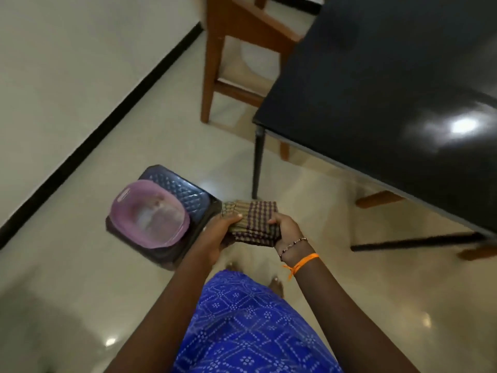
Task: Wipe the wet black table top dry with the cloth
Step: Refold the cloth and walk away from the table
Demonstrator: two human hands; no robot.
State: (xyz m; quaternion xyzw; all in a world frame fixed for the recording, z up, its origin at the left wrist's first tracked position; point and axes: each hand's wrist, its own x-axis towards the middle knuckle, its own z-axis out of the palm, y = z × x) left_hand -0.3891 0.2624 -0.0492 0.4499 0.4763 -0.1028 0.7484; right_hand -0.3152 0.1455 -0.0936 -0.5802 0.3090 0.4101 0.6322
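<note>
A folded checked cloth (pixel 252 220), purple and tan, is held in front of my body over the floor. My left hand (pixel 217 232) grips its left side with the thumb on top. My right hand (pixel 286 228) grips its right side; that wrist wears a bead bracelet and an orange thread. The black table top (pixel 390 84) fills the upper right, glossy with a bright light reflection near its right edge. The cloth is well clear of the table, below and left of its near corner.
A pink plastic basin (pixel 149 214) sits on a dark quilted stool (pixel 177 192) on the floor just left of my hands. A wooden chair (pixel 242 49) stands at the table's far left side. Black table legs (pixel 258 162) and more chair legs show underneath.
</note>
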